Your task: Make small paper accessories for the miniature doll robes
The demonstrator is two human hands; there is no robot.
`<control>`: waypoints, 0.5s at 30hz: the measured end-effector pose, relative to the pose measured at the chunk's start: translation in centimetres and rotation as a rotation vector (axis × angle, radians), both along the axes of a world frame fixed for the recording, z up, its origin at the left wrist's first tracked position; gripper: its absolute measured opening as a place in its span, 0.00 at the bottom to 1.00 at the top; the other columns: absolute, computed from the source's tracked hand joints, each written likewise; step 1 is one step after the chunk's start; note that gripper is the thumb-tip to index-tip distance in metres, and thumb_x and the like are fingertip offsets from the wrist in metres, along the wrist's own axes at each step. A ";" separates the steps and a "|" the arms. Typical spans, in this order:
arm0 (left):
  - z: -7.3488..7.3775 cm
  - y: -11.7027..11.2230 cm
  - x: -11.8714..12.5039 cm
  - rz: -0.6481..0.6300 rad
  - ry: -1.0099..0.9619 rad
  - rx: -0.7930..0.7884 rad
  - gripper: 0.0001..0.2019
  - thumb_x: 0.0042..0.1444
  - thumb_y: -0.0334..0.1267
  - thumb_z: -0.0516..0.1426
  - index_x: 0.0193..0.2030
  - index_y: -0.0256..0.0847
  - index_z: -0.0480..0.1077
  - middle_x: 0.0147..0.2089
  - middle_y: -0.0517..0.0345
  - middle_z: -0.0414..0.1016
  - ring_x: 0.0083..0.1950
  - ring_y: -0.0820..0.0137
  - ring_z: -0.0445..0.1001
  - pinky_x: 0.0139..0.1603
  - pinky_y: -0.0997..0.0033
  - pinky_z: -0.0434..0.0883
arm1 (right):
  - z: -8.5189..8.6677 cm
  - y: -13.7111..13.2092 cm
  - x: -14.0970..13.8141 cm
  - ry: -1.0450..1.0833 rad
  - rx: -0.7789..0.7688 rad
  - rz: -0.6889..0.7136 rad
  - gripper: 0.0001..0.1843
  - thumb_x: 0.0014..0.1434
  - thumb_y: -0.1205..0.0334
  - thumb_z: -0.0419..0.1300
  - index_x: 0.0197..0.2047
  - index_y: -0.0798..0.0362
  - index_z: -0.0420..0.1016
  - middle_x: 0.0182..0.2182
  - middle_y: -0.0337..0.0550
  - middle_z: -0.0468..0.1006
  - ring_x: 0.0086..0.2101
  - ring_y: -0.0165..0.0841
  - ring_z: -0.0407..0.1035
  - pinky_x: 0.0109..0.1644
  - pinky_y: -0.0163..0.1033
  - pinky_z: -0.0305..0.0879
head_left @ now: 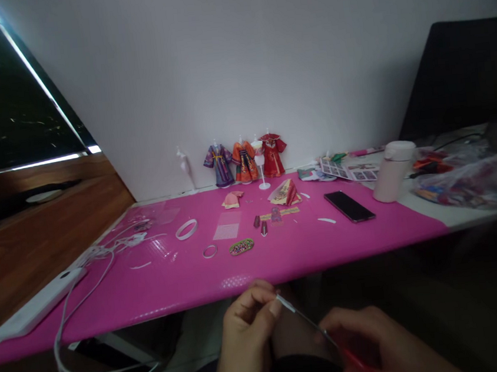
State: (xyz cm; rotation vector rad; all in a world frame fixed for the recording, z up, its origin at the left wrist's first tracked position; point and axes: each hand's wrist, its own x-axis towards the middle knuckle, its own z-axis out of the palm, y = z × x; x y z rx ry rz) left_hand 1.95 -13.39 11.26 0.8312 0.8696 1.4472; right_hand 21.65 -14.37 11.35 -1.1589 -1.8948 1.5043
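Observation:
Below the table's front edge, my left hand (246,334) pinches the white tip of a thin strip (304,319) between thumb and fingers. My right hand (372,344) grips a tool with a red handle (360,366) whose thin metal part meets that strip. Both hands hover over my lap, close together. On the pink mat (282,256) stand three small paper robes (246,159) on stands, purple, orange and red.
A black phone (349,205), a pale cup (393,171), tape rings (186,229), a beaded oval (241,246) and folded paper pieces (285,193) lie on the mat. A white power strip (39,302) with cables sits at left. A plastic bag (465,184) and a dark chair (463,74) are at right.

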 end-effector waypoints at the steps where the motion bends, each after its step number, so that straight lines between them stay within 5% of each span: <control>1: 0.0 -0.1 0.0 0.016 0.022 0.023 0.08 0.43 0.37 0.70 0.22 0.40 0.75 0.29 0.63 0.68 0.32 0.73 0.65 0.35 0.76 0.64 | -0.1 0.0 0.0 0.015 -0.007 0.008 0.10 0.49 0.61 0.67 0.36 0.52 0.75 0.25 0.34 0.70 0.27 0.29 0.62 0.30 0.33 0.57; 15: -0.2 -0.2 -0.1 0.067 0.085 0.131 0.08 0.47 0.37 0.70 0.24 0.43 0.76 0.31 0.62 0.70 0.33 0.72 0.68 0.36 0.77 0.67 | 0.7 -0.1 -0.3 0.074 -0.074 -0.024 0.10 0.47 0.65 0.65 0.36 0.52 0.76 0.23 0.31 0.65 0.26 0.28 0.58 0.30 0.32 0.54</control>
